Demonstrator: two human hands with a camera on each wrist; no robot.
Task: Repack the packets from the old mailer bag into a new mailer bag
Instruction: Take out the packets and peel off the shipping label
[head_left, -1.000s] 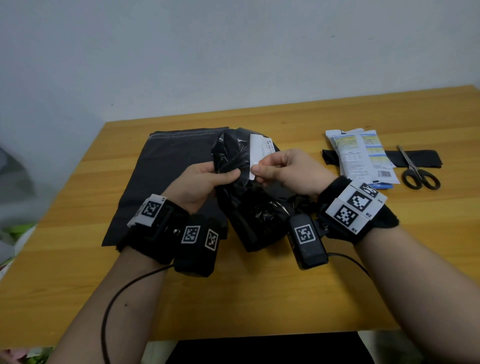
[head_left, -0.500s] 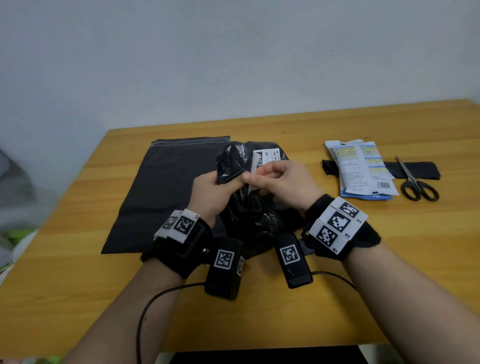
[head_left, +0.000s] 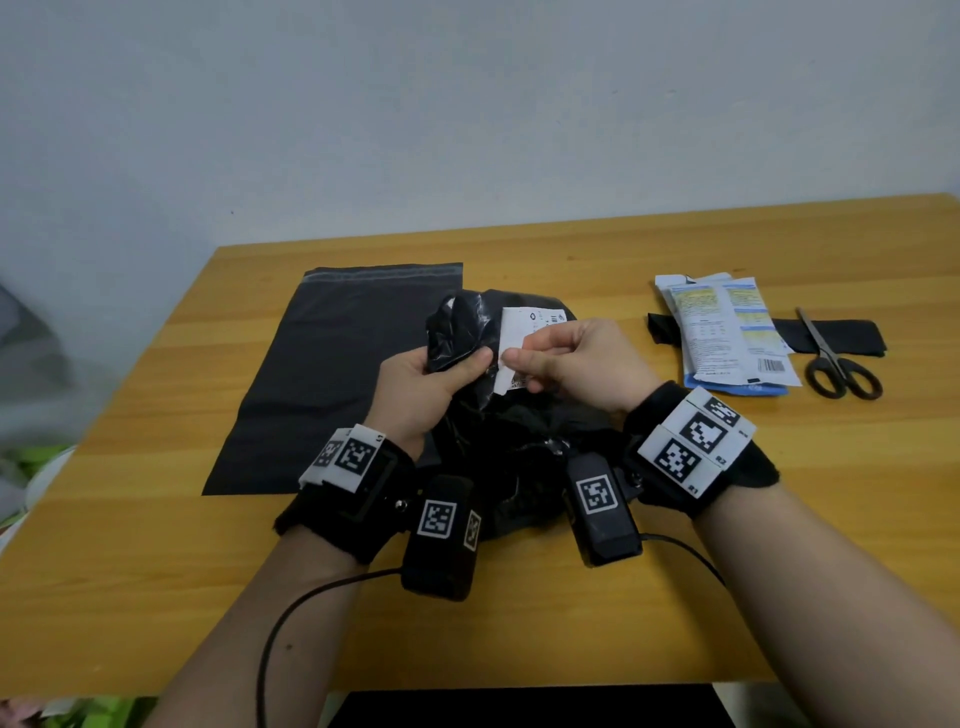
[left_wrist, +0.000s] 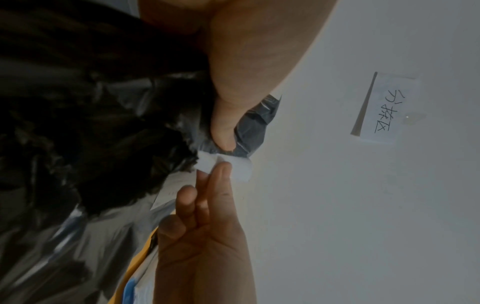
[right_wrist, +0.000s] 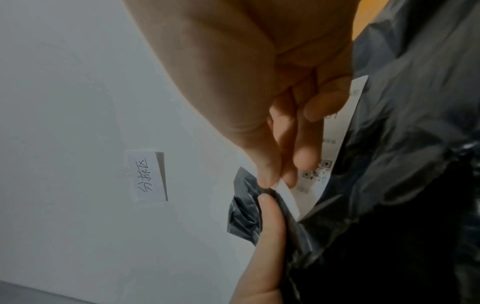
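I hold the crumpled black old mailer bag (head_left: 519, 431) up over the table's middle. My left hand (head_left: 441, 374) grips its black plastic near the top (left_wrist: 249, 131). My right hand (head_left: 561, 364) pinches the edge of the white shipping label (head_left: 524, 322) stuck to the bag, thumb and forefinger on the label's edge (right_wrist: 283, 189). The flat dark grey new mailer bag (head_left: 332, 374) lies on the table to the left, partly under the old bag. The white and blue packets (head_left: 727, 332) lie stacked at the right.
Black-handled scissors (head_left: 836, 364) lie right of the packets on a cut-off black strip (head_left: 831, 338). A handwritten paper note (left_wrist: 384, 109) hangs on the grey wall behind. The wooden table (head_left: 519, 623) shows bare wood in front of my wrists.
The view has tilted up. My hands still hold the old bag at its top, and the right hand's pinch sits lower on the label's left edge, with more label showing above it.
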